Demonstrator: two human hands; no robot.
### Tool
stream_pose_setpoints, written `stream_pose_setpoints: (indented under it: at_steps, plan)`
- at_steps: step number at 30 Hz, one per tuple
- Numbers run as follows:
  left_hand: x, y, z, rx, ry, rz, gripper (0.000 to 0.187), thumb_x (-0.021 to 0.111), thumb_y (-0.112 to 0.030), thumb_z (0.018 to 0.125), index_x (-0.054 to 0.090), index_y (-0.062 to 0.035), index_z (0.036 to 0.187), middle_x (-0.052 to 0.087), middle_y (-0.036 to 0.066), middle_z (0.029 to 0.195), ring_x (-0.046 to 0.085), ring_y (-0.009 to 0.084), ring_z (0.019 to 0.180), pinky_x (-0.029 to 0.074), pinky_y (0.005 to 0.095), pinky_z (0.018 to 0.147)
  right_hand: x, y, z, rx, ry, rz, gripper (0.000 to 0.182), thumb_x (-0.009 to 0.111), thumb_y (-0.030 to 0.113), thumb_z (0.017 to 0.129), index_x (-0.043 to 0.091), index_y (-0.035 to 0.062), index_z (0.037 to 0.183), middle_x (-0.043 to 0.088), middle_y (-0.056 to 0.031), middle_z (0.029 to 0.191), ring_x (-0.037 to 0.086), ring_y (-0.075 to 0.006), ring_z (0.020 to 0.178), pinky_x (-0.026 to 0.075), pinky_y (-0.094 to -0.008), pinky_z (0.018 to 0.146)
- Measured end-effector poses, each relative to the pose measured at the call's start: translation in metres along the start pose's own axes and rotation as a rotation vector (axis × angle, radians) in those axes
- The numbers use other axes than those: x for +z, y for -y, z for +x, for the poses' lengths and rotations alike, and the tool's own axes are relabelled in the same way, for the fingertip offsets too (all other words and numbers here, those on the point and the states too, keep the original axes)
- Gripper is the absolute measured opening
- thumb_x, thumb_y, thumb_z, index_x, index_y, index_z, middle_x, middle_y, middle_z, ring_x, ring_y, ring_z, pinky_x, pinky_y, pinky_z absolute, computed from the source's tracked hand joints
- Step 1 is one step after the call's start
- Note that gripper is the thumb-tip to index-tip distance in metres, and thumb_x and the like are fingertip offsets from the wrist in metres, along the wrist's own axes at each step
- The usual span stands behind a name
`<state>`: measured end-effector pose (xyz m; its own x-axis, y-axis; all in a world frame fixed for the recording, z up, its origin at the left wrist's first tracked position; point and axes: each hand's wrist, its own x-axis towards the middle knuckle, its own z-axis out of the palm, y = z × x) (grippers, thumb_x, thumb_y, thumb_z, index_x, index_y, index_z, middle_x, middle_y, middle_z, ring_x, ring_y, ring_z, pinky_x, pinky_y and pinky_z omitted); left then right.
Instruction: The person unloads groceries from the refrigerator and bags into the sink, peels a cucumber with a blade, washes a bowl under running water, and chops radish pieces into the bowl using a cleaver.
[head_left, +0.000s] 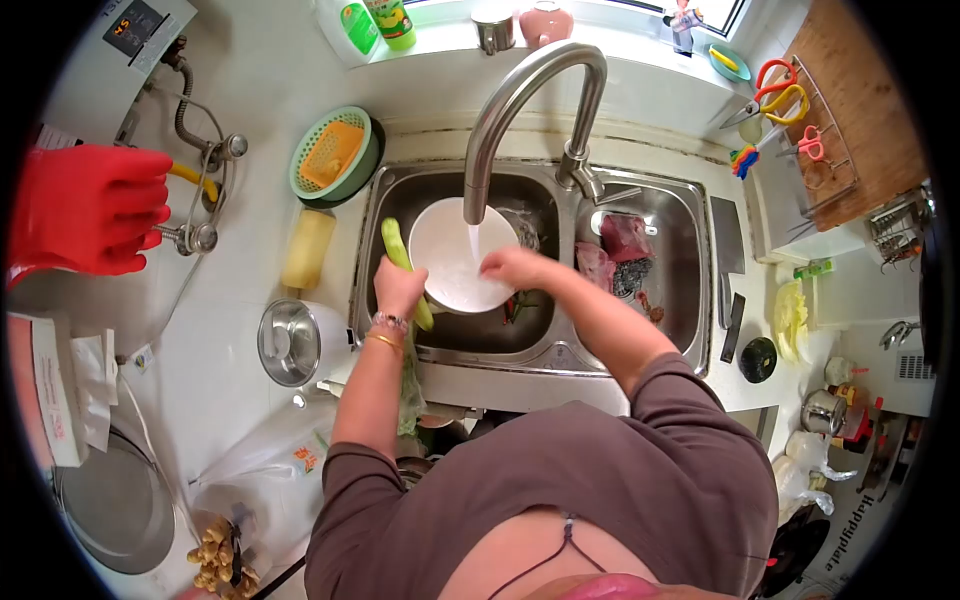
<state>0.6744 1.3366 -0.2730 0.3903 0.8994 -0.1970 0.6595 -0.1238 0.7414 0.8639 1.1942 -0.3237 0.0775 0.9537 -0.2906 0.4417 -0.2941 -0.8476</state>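
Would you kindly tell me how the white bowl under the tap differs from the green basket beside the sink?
The bowl is white; the basket is green.
The bowl is at the left basin of the sink, below the tap; the basket is outside the sink.
Water runs into the bowl; the basket holds something orange.
Both are round and open-topped.

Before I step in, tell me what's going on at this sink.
A person is at the sink, with the tap running into a white bowl. The left hand holds a long green vegetable beside the bowl's rim; whether it also grips the bowl is unclear. The right hand, blurred, is over the bowl near the stream. Meat lies in the right basin.
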Motion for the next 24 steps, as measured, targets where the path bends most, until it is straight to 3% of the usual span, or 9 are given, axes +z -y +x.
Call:
stream_pose_setpoints:
  at_steps: [2, 5, 9, 15, 18, 19, 21, 23, 24]
  plan:
    - [-0.018, -0.028, 0.0, 0.159, -0.105, 0.236, 0.04, 0.064, -0.016, 0.062, 0.051, 0.0028, 0.095, 0.063, 0.025, 0.082, 0.062, 0.0421, 0.078, 0.05, 0.0461, 0.071, -0.034, -0.026, -0.021, -0.134, -0.456, 0.05, 0.02, 0.057, 0.017, 0.083, 0.066, 0.0034, 0.094, 0.066, -0.0148, 0.095, 0.062, -0.0294, 0.091, 0.049, -0.0366, 0.08]
    - [-0.031, -0.048, 0.011, 0.306, -0.177, 0.455, 0.041, 0.062, -0.015, 0.066, 0.048, 0.0031, 0.101, 0.062, 0.026, 0.078, 0.06, 0.0438, 0.075, 0.049, 0.0497, 0.066, -0.098, -0.022, -0.079, 0.294, -0.687, -0.352, 0.02, 0.054, 0.012, 0.08, 0.068, 0.005, 0.092, 0.066, -0.0165, 0.096, 0.063, -0.0323, 0.092, 0.05, -0.0406, 0.079]
    - [-0.049, -0.08, 0.019, 0.497, -0.224, 0.748, 0.026, 0.056, -0.01, 0.075, 0.047, 0.0014, 0.096, 0.062, 0.021, 0.072, 0.062, 0.0389, 0.066, 0.051, 0.0477, 0.06, -0.149, -0.026, -0.112, 0.521, -0.258, -0.924, 0.018, 0.057, 0.009, 0.075, 0.07, 0.0039, 0.087, 0.067, -0.0166, 0.094, 0.065, -0.0315, 0.088, 0.053, -0.04, 0.073]
    - [-0.082, -0.113, 0.016, 0.767, -0.342, 0.988, 0.011, 0.048, -0.007, 0.083, 0.052, -0.0032, 0.093, 0.063, 0.016, 0.073, 0.064, 0.0327, 0.062, 0.052, 0.0426, 0.053, -0.191, -0.062, -0.077, 0.545, -0.332, -1.046, 0.019, 0.063, 0.018, 0.076, 0.071, 0.0086, 0.09, 0.068, -0.0113, 0.096, 0.066, -0.0269, 0.09, 0.053, -0.0381, 0.072]
    - [-0.105, -0.115, 0.013, 0.843, -0.415, 0.999, 0.016, 0.051, -0.007, 0.083, 0.055, -0.0044, 0.098, 0.062, 0.014, 0.073, 0.063, 0.0327, 0.061, 0.051, 0.0428, 0.052, -0.193, -0.049, -0.064, 0.651, -0.161, -1.086, 0.024, 0.065, 0.028, 0.079, 0.07, 0.0129, 0.097, 0.068, -0.0058, 0.101, 0.065, -0.0208, 0.093, 0.051, -0.0381, 0.076]
    - [-0.111, -0.118, 0.011, 0.869, -0.445, 0.987, 0.018, 0.052, -0.007, 0.083, 0.055, -0.0046, 0.1, 0.062, 0.014, 0.073, 0.062, 0.0326, 0.061, 0.05, 0.0429, 0.052, -0.183, -0.041, -0.071, 0.61, -0.222, -1.179, 0.025, 0.066, 0.03, 0.077, 0.07, 0.0131, 0.096, 0.068, -0.0056, 0.099, 0.065, -0.0201, 0.092, 0.05, -0.0378, 0.076]
    - [-0.126, -0.114, 0.013, 0.892, -0.443, 0.968, 0.03, 0.058, -0.008, 0.079, 0.055, -0.0039, 0.108, 0.063, 0.015, 0.075, 0.062, 0.0339, 0.062, 0.05, 0.0438, 0.055, -0.184, -0.03, -0.077, 0.582, -0.243, -0.672, 0.031, 0.066, 0.032, 0.078, 0.068, 0.0101, 0.099, 0.067, -0.0119, 0.101, 0.064, -0.0269, 0.093, 0.051, -0.0407, 0.076]
    - [-0.133, -0.117, 0.001, 0.824, -0.418, 0.956, 0.04, 0.06, -0.006, 0.075, 0.054, -0.0022, 0.114, 0.064, 0.017, 0.083, 0.062, 0.0341, 0.07, 0.05, 0.0427, 0.061, -0.175, -0.015, -0.102, 0.152, -0.333, -0.55, 0.033, 0.058, 0.03, 0.084, 0.064, 0.0069, 0.106, 0.066, -0.0145, 0.098, 0.064, -0.0294, 0.089, 0.051, -0.039, 0.08]
    - [-0.136, -0.11, 0.002, 0.963, -0.46, 0.876, 0.042, 0.06, -0.005, 0.074, 0.054, -0.0013, 0.116, 0.064, 0.018, 0.088, 0.062, 0.0349, 0.073, 0.05, 0.043, 0.064, -0.172, 0.002, -0.13, -0.086, -0.396, -0.163, 0.036, 0.057, 0.031, 0.086, 0.061, 0.0064, 0.112, 0.066, -0.0142, 0.102, 0.064, -0.0254, 0.09, 0.05, -0.0373, 0.08]
